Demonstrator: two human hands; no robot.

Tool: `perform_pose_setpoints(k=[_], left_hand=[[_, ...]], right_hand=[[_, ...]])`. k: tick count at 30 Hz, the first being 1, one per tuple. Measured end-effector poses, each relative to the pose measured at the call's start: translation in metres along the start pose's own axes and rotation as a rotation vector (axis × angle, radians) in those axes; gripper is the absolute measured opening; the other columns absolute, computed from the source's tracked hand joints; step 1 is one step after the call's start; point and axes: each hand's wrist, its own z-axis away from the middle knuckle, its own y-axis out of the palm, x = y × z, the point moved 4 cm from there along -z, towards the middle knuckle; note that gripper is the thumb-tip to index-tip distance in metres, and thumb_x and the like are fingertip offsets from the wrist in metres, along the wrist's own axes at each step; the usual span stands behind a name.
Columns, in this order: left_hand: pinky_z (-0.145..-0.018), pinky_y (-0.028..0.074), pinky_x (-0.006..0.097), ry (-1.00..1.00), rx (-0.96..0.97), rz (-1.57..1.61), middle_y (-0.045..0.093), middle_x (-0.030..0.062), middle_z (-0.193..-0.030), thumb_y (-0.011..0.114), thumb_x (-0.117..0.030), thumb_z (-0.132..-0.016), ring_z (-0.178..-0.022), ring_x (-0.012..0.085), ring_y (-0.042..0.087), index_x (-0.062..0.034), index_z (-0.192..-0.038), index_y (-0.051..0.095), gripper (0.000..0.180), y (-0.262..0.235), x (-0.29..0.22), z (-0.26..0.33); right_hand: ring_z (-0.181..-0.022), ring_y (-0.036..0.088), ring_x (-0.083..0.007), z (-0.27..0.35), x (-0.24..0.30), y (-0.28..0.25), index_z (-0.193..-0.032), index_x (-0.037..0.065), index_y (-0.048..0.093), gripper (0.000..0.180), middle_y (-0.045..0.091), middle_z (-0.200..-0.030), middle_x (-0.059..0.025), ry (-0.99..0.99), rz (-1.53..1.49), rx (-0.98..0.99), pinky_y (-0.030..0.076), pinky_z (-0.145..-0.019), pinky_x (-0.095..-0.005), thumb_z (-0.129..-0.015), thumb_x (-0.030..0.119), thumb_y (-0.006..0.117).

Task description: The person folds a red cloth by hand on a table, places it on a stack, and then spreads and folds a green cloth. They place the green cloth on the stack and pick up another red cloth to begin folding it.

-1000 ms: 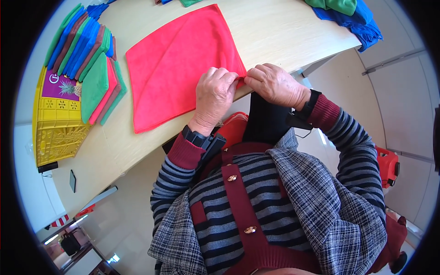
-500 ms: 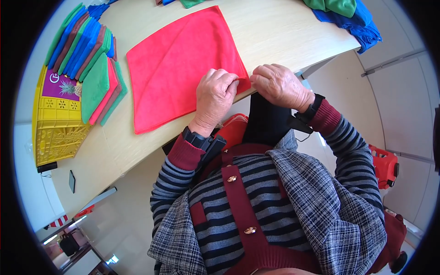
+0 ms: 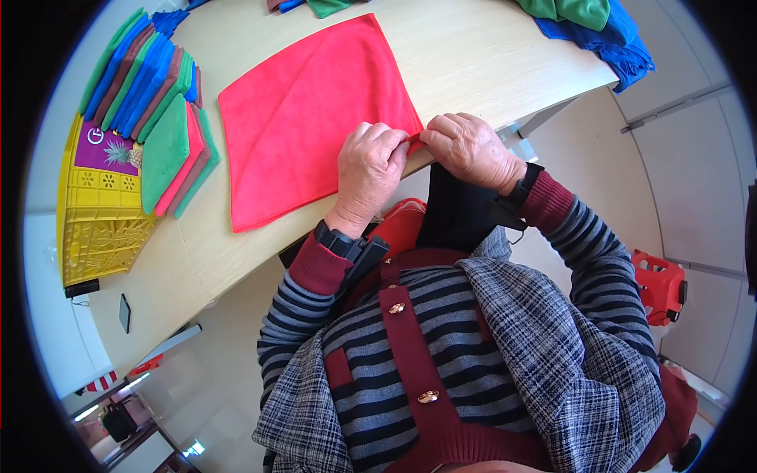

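Observation:
A square red cloth (image 3: 307, 118) lies spread on the light wooden table, with a soft crease running across it. Its near right corner is pinched between both hands at the table's front edge. My left hand (image 3: 369, 169) grips the cloth's edge between thumb and fingers. Close beside it, my right hand (image 3: 467, 148) has its fingers closed on the same corner. The bit of cloth between the fingertips looks bunched or folded; the fingers hide most of it.
A yellow plastic basket (image 3: 102, 213) stands at the left, with folded green, blue, brown and red cloths (image 3: 146, 75) stacked in and against it. A flat dark phone-like object (image 3: 124, 313) lies near the table's left end. Blue and green cloths (image 3: 599, 31) are heaped at the far right.
My right hand has shifted slightly left, closer to my left hand. The cloth's corner has drawn in with it, while my left hand has hardly moved.

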Motion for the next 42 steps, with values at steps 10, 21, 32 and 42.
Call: perform_pose_setpoints(k=[10,21,32,42], left_hand=[[-0.073,0.049,0.042,0.049,0.038,-0.018,0.062,0.0062,-0.083,0.075,-0.007,-0.078,-0.084,0.0273,0.06,-0.0075,-0.087,0.069,0.011,-0.001,-0.006,-0.001],[-0.077,0.048,0.041,0.087,0.032,-0.103,0.062,0.0047,-0.087,0.077,-0.01,-0.075,-0.088,0.0261,0.06,-0.0073,-0.091,0.067,0.019,-0.018,-0.002,0.013],[-0.095,0.046,0.043,-0.343,-0.117,-0.496,0.064,0.009,-0.112,0.084,-0.014,-0.072,-0.108,0.03,0.059,-0.0074,-0.108,0.067,0.041,-0.154,0.06,0.13],[-0.083,0.051,0.037,-0.325,-0.235,-0.327,0.065,0.0104,-0.096,0.076,0.0,-0.08,-0.093,0.0275,0.063,-0.0034,-0.094,0.066,0.018,-0.2,0.084,0.118]], right_hand=[[-0.085,0.066,-0.0293,-0.002,-0.003,0.0,-0.099,0.004,0.063,0.021,0.063,-0.092,-0.01,0.108,-0.061,-0.043,0.056,-0.075,-0.039,-0.08,0.008,0.072],[-0.09,0.066,-0.0328,-0.017,0.012,-0.001,-0.103,0.002,0.064,0.024,0.066,-0.1,-0.0124,0.054,-0.085,0.07,0.055,-0.078,-0.0419,-0.081,0.005,0.071],[-0.079,0.067,-0.0326,-0.046,-0.012,-0.029,-0.098,0.003,0.063,0.014,0.065,-0.089,-0.012,0.164,-0.094,-0.127,0.054,-0.069,-0.0374,-0.087,-0.002,0.069],[-0.078,0.066,-0.0311,-0.059,-0.034,-0.057,-0.096,0.002,0.063,0.01,0.065,-0.09,-0.0118,0.159,-0.103,-0.114,0.053,-0.069,-0.036,-0.088,-0.003,0.068]])
